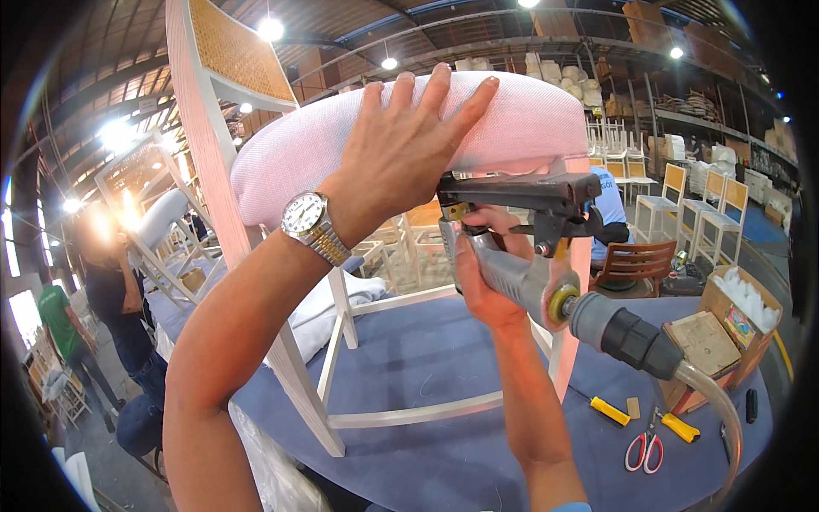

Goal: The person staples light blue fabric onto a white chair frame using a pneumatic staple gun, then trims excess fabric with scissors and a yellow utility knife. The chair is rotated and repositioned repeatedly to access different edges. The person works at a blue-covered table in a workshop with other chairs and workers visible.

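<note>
Left forearm (213,375) and wristwatch (304,213) come nearest; the left hand (397,154) spreads open fingers across the padded chair seat (529,119), directly under them; below, the right hand (486,299) wraps its fingers around a pneumatic staple gun (522,280); rightward and lower, scissors (653,420) lie on the bench (426,358)

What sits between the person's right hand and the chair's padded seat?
In the head view, the black upper part of the hose-fed gun lies between the right hand and the padded seat; whether it touches the seat is unclear.
</note>
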A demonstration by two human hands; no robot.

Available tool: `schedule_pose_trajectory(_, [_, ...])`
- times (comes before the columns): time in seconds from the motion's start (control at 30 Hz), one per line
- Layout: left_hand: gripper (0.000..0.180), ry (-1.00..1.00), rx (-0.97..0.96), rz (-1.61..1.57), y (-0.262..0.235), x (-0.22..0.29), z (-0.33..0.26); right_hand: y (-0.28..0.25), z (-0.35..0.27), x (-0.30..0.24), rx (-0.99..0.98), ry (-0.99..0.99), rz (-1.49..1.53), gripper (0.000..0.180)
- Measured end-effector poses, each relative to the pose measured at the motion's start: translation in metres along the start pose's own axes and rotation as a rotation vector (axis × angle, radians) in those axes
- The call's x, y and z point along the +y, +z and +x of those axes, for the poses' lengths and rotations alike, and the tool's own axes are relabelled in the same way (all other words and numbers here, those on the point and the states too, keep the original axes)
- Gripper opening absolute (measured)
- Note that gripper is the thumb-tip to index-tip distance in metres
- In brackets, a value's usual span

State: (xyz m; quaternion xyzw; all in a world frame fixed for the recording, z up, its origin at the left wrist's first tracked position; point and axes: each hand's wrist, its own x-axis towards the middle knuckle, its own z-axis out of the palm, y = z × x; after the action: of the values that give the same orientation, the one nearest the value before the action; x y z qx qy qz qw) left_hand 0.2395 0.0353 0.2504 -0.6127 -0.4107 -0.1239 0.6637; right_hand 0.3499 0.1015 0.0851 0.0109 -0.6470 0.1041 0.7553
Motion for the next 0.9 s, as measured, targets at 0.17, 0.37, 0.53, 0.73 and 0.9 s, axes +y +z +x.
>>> schedule_pose_trajectory(0.17, [0.106,0.084,0.048,0.118,0.000,-0.003,-0.010,0.006,-0.001,0.007,-0.031,-0.009,0.071,0.032])
schedule_pose_trajectory(0.37, [0.102,0.176,-0.134,-0.234,-0.031,-0.007,-0.042,0.002,-0.003,0.008,0.019,0.108,0.245,0.035])
schedule_pose_trajectory(0.53, [0.078,0.099,0.081,-0.194,-0.022,-0.096,0.006,-0.011,-0.019,-0.004,0.092,-0.030,0.034,0.033])
schedule_pose_trajectory(0.73, [0.110,-0.223,-0.488,-0.700,-0.004,-0.097,0.030,-0.028,-0.026,-0.012,0.086,0.011,0.069,0.032])
schedule_pose_trajectory(0.9, [0.110,-0.056,-0.320,-0.343,-0.019,-0.067,0.005,-0.018,-0.011,-0.015,0.172,-0.128,-0.045,0.032])
